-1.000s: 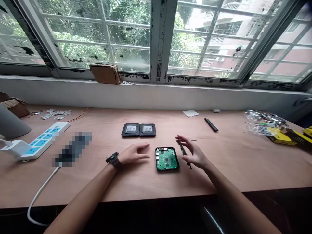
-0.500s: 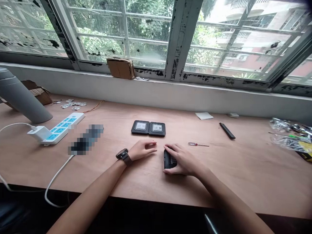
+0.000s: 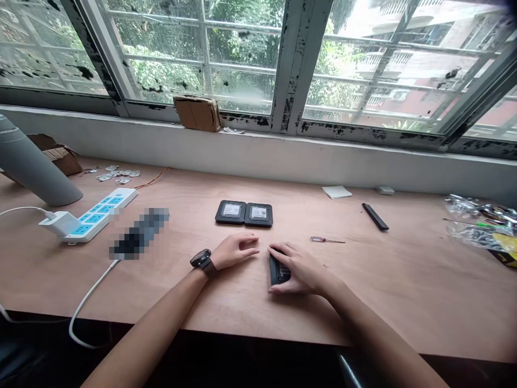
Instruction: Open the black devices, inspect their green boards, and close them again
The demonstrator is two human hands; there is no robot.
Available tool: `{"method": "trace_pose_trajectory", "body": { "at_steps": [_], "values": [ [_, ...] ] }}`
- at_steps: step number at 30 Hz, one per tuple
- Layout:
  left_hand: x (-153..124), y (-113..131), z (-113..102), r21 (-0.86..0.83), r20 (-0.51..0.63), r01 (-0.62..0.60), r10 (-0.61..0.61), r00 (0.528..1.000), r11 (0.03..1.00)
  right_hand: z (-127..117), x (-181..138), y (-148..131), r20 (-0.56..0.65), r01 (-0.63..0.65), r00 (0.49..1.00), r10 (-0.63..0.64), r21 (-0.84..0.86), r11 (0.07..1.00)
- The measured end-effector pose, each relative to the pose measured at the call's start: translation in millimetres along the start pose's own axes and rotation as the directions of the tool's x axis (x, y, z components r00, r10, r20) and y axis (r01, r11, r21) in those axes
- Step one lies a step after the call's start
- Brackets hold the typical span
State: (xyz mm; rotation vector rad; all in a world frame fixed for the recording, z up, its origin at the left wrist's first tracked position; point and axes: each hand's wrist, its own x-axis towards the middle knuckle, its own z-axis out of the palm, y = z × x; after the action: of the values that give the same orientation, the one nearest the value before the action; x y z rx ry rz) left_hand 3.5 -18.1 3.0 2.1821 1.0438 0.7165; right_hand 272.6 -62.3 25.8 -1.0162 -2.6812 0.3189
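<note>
My right hand (image 3: 301, 269) lies over a small black square device (image 3: 277, 270) on the wooden table (image 3: 404, 280), with fingers at its far edge and thumb at its near edge. Only the device's left side shows. My left hand (image 3: 234, 250), with a black watch on the wrist, rests flat on the table just left of the device, fingers stretched out and holding nothing. Two more black square devices (image 3: 244, 214) sit side by side beyond my hands. A small red-handled screwdriver (image 3: 327, 240) lies to the right of them.
A white and blue power strip (image 3: 99, 213) with a plugged charger and white cable is at the left, beside a grey cone-shaped object (image 3: 32, 170). A black bar (image 3: 375, 216), a white pad (image 3: 336, 192) and plastic bags of parts (image 3: 480, 218) lie to the right. A cardboard box (image 3: 197, 113) sits on the sill.
A second ago the device lay open with its green circuit board showing and my right hand held a thin tool. Now my right hand covers the device, and the screwdriver lies on the table.
</note>
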Motion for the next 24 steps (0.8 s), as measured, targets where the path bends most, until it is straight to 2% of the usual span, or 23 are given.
{"method": "trace_pose_trajectory", "body": {
  "at_steps": [5,20,24],
  "values": [
    [-1,2,0,0.006,0.003,-0.004,0.004,1.0,1.0,-3,-2,2,0.021,0.011,1.0,-0.011,0.006,1.0],
    [0,-3,3,-0.024,-0.017,0.012,-0.012,1.0,1.0,8,0,-1,-0.03,-0.007,1.0,0.007,0.017,1.0],
    [0,-2,4,-0.032,-0.023,0.0,0.0,1.0,0.999,4,-3,1,-0.015,-0.011,1.0,0.012,0.026,1.0]
  ]
}}
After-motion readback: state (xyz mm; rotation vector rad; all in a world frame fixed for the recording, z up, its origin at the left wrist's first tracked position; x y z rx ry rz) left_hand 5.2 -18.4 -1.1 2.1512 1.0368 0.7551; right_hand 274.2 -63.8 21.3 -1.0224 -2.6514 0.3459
